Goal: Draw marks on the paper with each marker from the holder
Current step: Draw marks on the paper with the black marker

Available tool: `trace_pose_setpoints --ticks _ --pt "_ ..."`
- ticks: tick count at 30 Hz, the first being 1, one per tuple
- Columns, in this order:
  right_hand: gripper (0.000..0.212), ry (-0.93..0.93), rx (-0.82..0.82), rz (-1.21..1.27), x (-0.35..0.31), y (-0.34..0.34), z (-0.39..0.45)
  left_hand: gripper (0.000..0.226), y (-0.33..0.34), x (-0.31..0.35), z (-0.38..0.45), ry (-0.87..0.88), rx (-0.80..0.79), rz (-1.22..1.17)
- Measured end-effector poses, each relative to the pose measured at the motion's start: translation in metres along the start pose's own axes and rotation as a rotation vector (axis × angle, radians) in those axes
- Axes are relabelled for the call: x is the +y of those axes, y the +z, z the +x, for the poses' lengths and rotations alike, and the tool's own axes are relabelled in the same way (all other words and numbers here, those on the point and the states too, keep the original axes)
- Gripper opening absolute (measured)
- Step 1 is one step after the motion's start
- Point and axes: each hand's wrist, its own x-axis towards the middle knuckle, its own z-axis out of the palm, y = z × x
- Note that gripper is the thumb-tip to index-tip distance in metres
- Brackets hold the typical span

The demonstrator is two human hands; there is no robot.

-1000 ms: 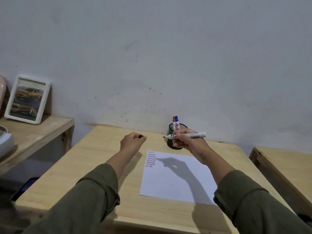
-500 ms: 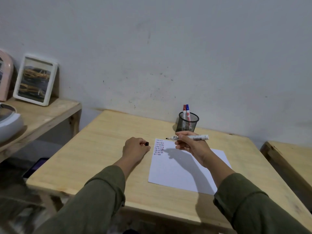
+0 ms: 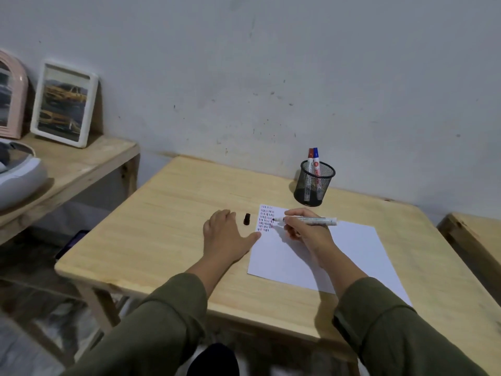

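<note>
A white sheet of paper (image 3: 349, 248) lies on the wooden table (image 3: 173, 229), with rows of short marks (image 3: 266, 217) in its top left corner. My right hand (image 3: 306, 229) holds an uncapped white marker (image 3: 311, 220), its black tip touching the paper beside the marks. My left hand (image 3: 225, 234) rests flat and open on the table, its thumb on the paper's left edge. The marker's black cap (image 3: 247, 219) lies on the table just beyond my left hand. A black mesh holder (image 3: 314, 185) behind the paper holds a red marker (image 3: 310, 156) and a blue marker (image 3: 316, 156).
A lower wooden shelf (image 3: 81, 164) on the left carries a white picture frame (image 3: 65, 104), a pink arched frame (image 3: 10, 96) and a white rounded appliance (image 3: 19, 175). Another wooden surface (image 3: 477, 240) stands at the right. The wall rises right behind the table.
My left hand has let go of the black cap onto the table and flattened against the paper's edge. My right hand lowered the marker until its tip reached the paper. The view tilted down.
</note>
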Motion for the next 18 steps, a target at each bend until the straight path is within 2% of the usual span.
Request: trace_pose_setpoints --ticks 18 --pt "0.009 0.005 0.002 -0.155 0.016 0.003 0.007 0.090 -0.001 0.000 -0.001 0.007 0.031 -0.005"
